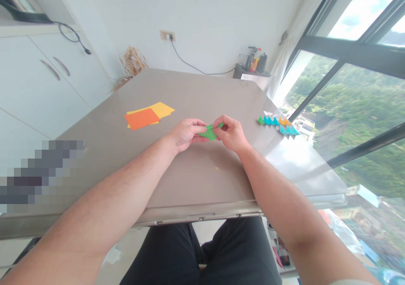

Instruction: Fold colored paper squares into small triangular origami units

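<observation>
A small piece of folded green paper (211, 134) is held between both hands above the middle of the table. My left hand (187, 135) pinches its left side, thumb on top and fingers beneath. On the other side, my right hand (230, 133) grips the right end between thumb and bent fingers. The fingers cover parts of the paper, so its full shape is hidden. Orange paper sheets (142, 119) and yellow paper sheets (163, 108) lie overlapping to the left of my hands.
Several small folded paper boats, among them blue ones (288, 130), stand in rows at the table's right, beside the window (348, 87). The grey table (196, 179) ends just in front of my legs. A blurred-out patch (38, 175) covers its left side.
</observation>
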`<state>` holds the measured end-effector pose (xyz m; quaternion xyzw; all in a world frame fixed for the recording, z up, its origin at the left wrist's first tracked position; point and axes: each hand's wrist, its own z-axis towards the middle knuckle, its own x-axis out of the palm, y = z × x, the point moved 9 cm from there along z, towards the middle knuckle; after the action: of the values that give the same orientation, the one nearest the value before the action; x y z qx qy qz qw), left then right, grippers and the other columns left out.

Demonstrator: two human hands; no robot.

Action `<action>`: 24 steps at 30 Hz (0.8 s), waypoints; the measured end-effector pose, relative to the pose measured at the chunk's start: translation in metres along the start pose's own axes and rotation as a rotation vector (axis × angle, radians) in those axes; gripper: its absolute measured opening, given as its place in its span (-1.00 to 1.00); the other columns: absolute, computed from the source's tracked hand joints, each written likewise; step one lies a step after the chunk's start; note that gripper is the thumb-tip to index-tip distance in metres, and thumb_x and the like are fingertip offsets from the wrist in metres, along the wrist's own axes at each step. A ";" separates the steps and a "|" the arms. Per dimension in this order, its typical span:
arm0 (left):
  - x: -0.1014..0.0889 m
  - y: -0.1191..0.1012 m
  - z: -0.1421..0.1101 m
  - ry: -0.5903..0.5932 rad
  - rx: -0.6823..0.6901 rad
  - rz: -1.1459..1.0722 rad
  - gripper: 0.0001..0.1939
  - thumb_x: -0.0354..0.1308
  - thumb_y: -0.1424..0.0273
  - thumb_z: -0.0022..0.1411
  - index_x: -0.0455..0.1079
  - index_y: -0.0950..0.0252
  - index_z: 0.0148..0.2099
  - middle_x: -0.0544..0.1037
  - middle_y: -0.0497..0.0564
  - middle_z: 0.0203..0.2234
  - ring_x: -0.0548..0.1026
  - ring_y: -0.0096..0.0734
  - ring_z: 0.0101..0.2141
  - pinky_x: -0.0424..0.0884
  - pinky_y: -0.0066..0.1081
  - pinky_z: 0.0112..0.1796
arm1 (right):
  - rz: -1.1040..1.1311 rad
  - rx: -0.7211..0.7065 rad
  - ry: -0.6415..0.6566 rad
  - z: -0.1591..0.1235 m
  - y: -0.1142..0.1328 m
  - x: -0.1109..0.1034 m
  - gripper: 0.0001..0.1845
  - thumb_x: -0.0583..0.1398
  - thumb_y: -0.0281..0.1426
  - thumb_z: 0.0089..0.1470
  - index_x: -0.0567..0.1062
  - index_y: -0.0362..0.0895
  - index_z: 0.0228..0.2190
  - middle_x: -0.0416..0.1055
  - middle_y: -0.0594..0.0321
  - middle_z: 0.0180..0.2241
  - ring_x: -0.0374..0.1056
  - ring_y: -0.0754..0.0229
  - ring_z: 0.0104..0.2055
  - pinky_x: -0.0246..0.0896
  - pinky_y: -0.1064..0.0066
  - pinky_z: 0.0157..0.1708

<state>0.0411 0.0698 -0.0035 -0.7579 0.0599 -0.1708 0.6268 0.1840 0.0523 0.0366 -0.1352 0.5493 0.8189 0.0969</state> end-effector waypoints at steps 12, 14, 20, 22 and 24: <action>-0.008 -0.005 0.002 0.023 0.038 0.013 -0.82 0.38 0.50 0.03 0.55 0.34 -0.25 0.63 0.09 -0.35 0.61 -0.33 -0.31 0.58 -0.27 -0.17 | 0.351 0.107 0.042 0.003 -0.008 -0.003 -0.91 0.28 -0.40 -0.14 0.55 -0.13 -0.45 0.50 0.34 -0.57 0.43 0.23 -0.56 0.42 0.34 -0.47; -0.009 -0.006 0.003 0.027 0.044 0.009 -0.81 0.38 0.51 0.02 0.55 0.34 -0.24 0.63 0.09 -0.33 0.61 -0.33 -0.30 0.58 -0.27 -0.17 | 0.381 0.126 0.053 0.002 -0.008 -0.003 -0.89 0.29 -0.40 -0.15 0.55 -0.13 -0.46 0.51 0.33 -0.57 0.45 0.22 -0.54 0.45 0.33 -0.44; -0.008 -0.009 0.002 0.019 0.069 0.046 -0.80 0.37 0.50 0.02 0.54 0.34 -0.23 0.64 0.09 -0.31 0.62 -0.31 -0.29 0.58 -0.23 -0.14 | 0.329 0.154 0.058 0.002 -0.013 -0.004 -0.84 0.33 -0.31 -0.09 0.51 -0.14 -0.46 0.52 0.28 -0.54 0.48 0.20 -0.50 0.47 0.32 -0.38; -0.008 -0.012 0.000 -0.005 0.094 0.096 -0.80 0.37 0.49 0.02 0.54 0.34 -0.24 0.64 0.09 -0.32 0.62 -0.29 -0.27 0.58 -0.21 -0.14 | 0.249 0.140 0.022 0.003 -0.015 -0.006 -0.75 0.36 -0.23 -0.06 0.46 -0.12 -0.47 0.49 0.30 -0.56 0.46 0.23 -0.50 0.44 0.36 -0.40; -0.006 -0.015 -0.002 -0.023 0.120 0.145 -0.79 0.38 0.47 0.01 0.54 0.34 -0.24 0.64 0.09 -0.34 0.62 -0.27 -0.27 0.59 -0.18 -0.14 | 0.205 0.132 -0.022 0.004 -0.017 -0.009 -0.69 0.38 -0.20 -0.08 0.42 -0.10 -0.41 0.45 0.37 -0.58 0.44 0.25 -0.52 0.40 0.39 -0.43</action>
<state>0.0326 0.0731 0.0103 -0.7146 0.0970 -0.1196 0.6823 0.1970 0.0625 0.0260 -0.0624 0.6117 0.7882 0.0274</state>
